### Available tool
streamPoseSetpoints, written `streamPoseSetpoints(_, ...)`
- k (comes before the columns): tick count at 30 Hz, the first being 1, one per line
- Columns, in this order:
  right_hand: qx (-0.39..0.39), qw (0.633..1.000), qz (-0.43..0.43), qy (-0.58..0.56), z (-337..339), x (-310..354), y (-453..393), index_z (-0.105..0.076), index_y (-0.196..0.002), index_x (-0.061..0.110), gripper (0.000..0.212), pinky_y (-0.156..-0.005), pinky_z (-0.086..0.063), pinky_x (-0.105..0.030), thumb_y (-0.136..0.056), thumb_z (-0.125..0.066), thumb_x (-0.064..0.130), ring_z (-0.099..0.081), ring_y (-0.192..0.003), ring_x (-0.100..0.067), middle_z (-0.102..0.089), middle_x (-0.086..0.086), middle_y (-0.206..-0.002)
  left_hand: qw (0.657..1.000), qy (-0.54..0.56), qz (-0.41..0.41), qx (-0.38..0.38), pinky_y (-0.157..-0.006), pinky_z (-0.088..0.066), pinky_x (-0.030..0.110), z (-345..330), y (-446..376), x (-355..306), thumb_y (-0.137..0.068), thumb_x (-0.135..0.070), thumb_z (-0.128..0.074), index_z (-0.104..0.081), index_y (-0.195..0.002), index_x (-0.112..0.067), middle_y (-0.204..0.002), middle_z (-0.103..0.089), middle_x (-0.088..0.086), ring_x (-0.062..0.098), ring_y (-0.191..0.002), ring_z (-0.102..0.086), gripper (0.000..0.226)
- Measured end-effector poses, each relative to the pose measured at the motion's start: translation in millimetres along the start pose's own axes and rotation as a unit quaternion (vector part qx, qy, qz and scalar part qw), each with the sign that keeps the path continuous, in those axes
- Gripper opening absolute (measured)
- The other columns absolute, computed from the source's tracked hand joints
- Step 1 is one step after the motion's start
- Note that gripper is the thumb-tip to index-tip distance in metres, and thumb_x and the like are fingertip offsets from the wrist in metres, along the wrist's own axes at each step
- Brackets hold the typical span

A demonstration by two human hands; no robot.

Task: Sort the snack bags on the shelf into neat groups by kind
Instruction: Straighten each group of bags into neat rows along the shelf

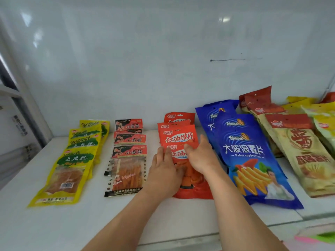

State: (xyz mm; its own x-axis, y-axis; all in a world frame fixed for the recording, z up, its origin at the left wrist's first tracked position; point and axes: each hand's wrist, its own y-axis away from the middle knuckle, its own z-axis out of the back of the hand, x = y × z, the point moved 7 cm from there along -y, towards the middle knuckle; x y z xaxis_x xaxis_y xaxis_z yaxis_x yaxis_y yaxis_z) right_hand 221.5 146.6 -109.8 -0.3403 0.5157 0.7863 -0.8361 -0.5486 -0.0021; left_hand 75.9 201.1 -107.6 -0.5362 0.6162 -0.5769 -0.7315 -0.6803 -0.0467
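My forearms reach in over the white shelf (108, 223). Landmark: orange-red bag stack (178, 136), mid-shelf. Right of it, touching, blue chip bags (250, 156), overlapped; further right, beige-and-red bags (297, 151), then yellow bags (324, 122) at the edge. Left of the stack, black-and-red bags (128, 160) in a row; further left, yellow-green bags (72, 171) in a row. My left hand (165, 171) lies flat, fingers straight, on the stack's front bag. My right hand (199, 156) rests on the same bag's right side, fingers relaxed, gripping nothing.
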Motion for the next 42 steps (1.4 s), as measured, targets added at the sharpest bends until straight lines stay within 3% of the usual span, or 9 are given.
streamPoseSetpoints(4,0.017,0.999,-0.003,-0.044,-2.3,1.7,-14.4,-0.024,-0.152,0.018,0.074,-0.109,-0.04,-0.044,-0.093,-0.056,0.049,-0.046,-0.134,-0.03,-0.044,-0.007,-0.149,0.999,0.022,0.02,-0.043,-0.12,-0.025,0.044,14.2,-22.3,3.1,-0.098,-0.049,-0.05,-0.027,-0.154,-0.016,-0.157,-0.026,0.008,0.029,-0.148,-0.023,0.069)
streamPoseSetpoints(8,0.035,0.997,0.026,-0.061,-16.6,8.1,-24.3,-0.039,-0.137,0.035,0.064,-0.097,-0.05,-0.049,-0.081,-0.054,0.061,-0.061,-0.115,-0.024,-0.059,0.002,-0.127,0.974,0.2,0.088,-0.054,-0.108,-0.041,0.04,27.4,-44.7,2.8,-0.097,-0.046,-0.055,-0.045,-0.136,-0.019,-0.133,-0.044,-0.01,0.021,-0.13,-0.049,0.049)
streamPoseSetpoints(11,0.04,0.996,0.025,-0.077,-21.3,6.1,-30.4,-0.039,-0.136,0.037,0.064,-0.091,-0.054,-0.048,-0.079,-0.055,0.062,-0.064,-0.108,-0.021,-0.061,0.005,-0.121,0.938,0.309,0.145,-0.059,-0.09,-0.059,0.047,25.7,-57.4,6.9,-0.092,-0.045,-0.062,-0.052,-0.127,-0.019,-0.12,-0.068,0.002,0.023,-0.101,-0.071,0.045)
streamPoseSetpoints(14,0.037,0.996,0.0,-0.086,-13.5,8.7,-33.6,-0.033,-0.143,0.029,0.067,-0.09,-0.055,-0.047,-0.085,-0.055,0.056,-0.064,-0.108,-0.024,-0.059,-0.001,-0.126,0.93,0.313,0.184,-0.062,-0.084,-0.061,0.048,23.4,-65.5,11.6,-0.086,-0.049,-0.064,-0.046,-0.125,-0.019,-0.118,-0.067,0.007,0.028,-0.095,-0.072,0.053)
streamPoseSetpoints(19,0.042,0.997,-0.022,-0.061,-16.5,11.3,-45.1,-0.024,-0.15,0.026,0.071,-0.09,-0.055,-0.044,-0.091,-0.05,0.057,-0.065,-0.109,-0.025,-0.06,-0.003,-0.13,0.953,0.238,0.184,-0.046,-0.094,-0.056,0.048,23.5,-78.1,11.6,-0.088,-0.052,-0.062,-0.038,-0.133,-0.014,-0.124,-0.064,0.01,0.031,-0.106,-0.067,0.064)
streamPoseSetpoints(29,0.004,0.999,-0.011,-0.043,-28.5,6.1,-58.3,-0.037,-0.133,0.033,0.061,-0.089,-0.056,-0.048,-0.081,-0.049,0.065,-0.066,-0.104,-0.022,-0.063,0.002,-0.121,0.939,0.323,0.112,-0.034,-0.085,-0.061,0.041,29.2,-97.2,16.1,-0.1,-0.035,-0.057,-0.051,-0.131,-0.023,-0.117,-0.07,0.0,0.02,-0.094,-0.073,0.034)
streamPoseSetpoints(34,-0.019,0.999,-0.018,-0.039,-27.0,6.9,-58.3,-0.035,-0.133,0.032,0.058,-0.089,-0.056,-0.048,-0.085,-0.053,0.058,-0.065,-0.105,-0.022,-0.062,0.001,-0.12,0.962,0.268,0.061,-0.003,-0.073,-0.055,0.025,28.9,-102.1,10.4,-0.099,-0.031,-0.059,-0.045,-0.127,-0.028,-0.124,-0.064,-0.002,0.017,-0.101,-0.068,0.032)
streamPoseSetpoints(38,-0.031,0.999,-0.017,-0.035,-26.4,5.2,-60.1,-0.035,-0.133,0.03,0.058,-0.091,-0.055,-0.048,-0.086,-0.055,0.056,-0.064,-0.108,-0.024,-0.06,-0.001,-0.122,0.982,0.188,0.029,-0.004,-0.095,-0.055,0.04,25.5,-107.2,7.8,-0.095,-0.041,-0.06,-0.042,-0.139,-0.024,-0.134,-0.059,0.0,0.02,-0.113,-0.064,0.05)
streamPoseSetpoints(42,-0.031,0.999,-0.016,-0.033,-26.0,3.6,-60.9,-0.038,-0.131,0.028,0.055,-0.091,-0.055,-0.048,-0.086,-0.056,0.056,-0.064,-0.107,-0.024,-0.062,0.0,-0.121,0.985,0.167,0.041,-0.01,-0.094,-0.057,0.045,20.3,-111.3,15.0,-0.091,-0.051,-0.059,-0.041,-0.139,-0.028,-0.134,-0.059,0.0,0.021,-0.11,-0.066,0.057)
